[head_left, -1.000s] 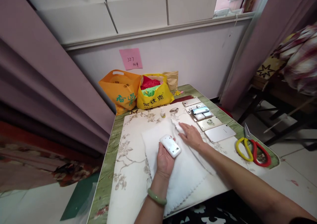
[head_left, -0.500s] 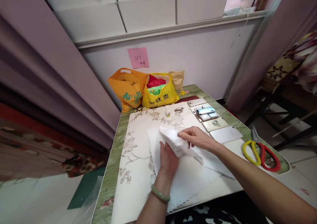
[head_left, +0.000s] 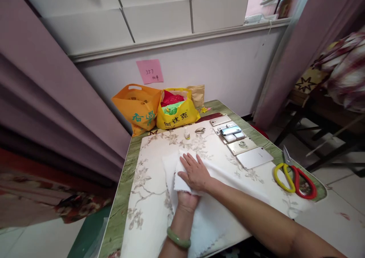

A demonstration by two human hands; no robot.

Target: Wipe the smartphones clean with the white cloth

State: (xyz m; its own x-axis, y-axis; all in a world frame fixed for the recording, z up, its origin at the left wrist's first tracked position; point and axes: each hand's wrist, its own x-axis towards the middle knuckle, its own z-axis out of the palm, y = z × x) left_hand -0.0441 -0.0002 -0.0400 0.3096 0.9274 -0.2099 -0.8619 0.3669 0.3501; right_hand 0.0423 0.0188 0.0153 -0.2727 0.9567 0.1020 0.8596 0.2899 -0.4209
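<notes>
From where I stand, the soft white cloth with scalloped edges (head_left: 207,220) lies over the middle of the worktop (head_left: 121,197), reaching to its near edge, with a folded flap covering the left hand (head_left: 188,201). The right hand (head_left: 196,174) rests on that flap, fingers straight and a little spread, gripping nothing. The left fingers are tucked under the cloth, so I can't tell whether they're closed, or on what.

As far as I can judge, the flap is fully laid over, while the rest of the cloth remains spread out. Along the right edge, the flat white phone (head_left: 254,158) and the gold phone with a ring on its back (head_left: 236,147) lie uncovered, touched by neither hand. Nearer the right near corner, the red-and-yellow-handled scissors (head_left: 287,160) lie untouched too.
</notes>
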